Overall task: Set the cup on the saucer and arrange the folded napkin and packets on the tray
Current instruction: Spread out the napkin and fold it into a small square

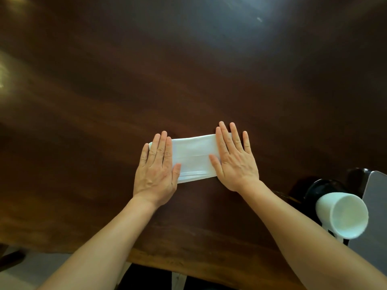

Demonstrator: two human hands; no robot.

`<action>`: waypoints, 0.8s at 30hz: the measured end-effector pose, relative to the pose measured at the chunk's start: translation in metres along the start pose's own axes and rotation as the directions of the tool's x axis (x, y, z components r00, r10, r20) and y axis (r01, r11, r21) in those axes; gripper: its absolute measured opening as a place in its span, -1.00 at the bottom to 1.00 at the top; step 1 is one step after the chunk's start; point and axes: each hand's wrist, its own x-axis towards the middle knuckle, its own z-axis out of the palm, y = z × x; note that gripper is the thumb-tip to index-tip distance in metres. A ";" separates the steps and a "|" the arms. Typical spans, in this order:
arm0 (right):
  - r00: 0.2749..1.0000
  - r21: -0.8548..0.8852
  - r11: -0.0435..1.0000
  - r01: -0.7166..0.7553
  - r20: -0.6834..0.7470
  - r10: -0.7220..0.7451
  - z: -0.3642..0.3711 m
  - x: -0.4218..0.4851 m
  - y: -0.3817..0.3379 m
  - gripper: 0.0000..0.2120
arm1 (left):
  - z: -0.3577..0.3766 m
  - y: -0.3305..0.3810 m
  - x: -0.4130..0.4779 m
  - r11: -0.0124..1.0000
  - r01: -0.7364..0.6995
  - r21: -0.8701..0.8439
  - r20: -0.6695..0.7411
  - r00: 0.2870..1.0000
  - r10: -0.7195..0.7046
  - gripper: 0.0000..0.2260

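Observation:
A white napkin (193,156), folded into a long strip, lies flat on the dark wooden table (188,80). My left hand (156,167) rests palm down on its left end, fingers together. Flat on the right end lies my right hand (234,158), fingers slightly spread. Neither hand grips anything. A white cup (343,216) appears at the right edge beside a black saucer (323,188), and whether it stands on the saucer I cannot tell. A grey tray (374,206) is partly visible at the far right. No packets are in view.
The table's near edge (188,260) runs just below my forearms, with pale floor beneath. A dark chair part (12,258) shows at the lower left. Light glare falls on the table's far side.

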 end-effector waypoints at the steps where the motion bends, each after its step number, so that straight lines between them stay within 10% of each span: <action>1: 1.000 0.000 1.000 -0.004 0.001 0.004 0.000 -0.001 0.000 -0.36 | 0.000 0.000 0.000 1.000 -0.002 0.001 -0.002 1.000 0.002 -0.39; 17: 0.980 0.085 0.979 -0.188 0.077 0.181 -0.017 0.000 -0.011 -0.34 | -0.014 0.004 0.001 0.999 0.032 0.004 0.178 0.983 -0.032 -0.35; 24: 0.947 0.221 0.922 -0.319 0.043 0.318 -0.057 0.017 -0.017 -0.69 | -0.053 -0.012 0.017 0.975 0.105 -0.193 0.083 0.992 -0.091 -0.50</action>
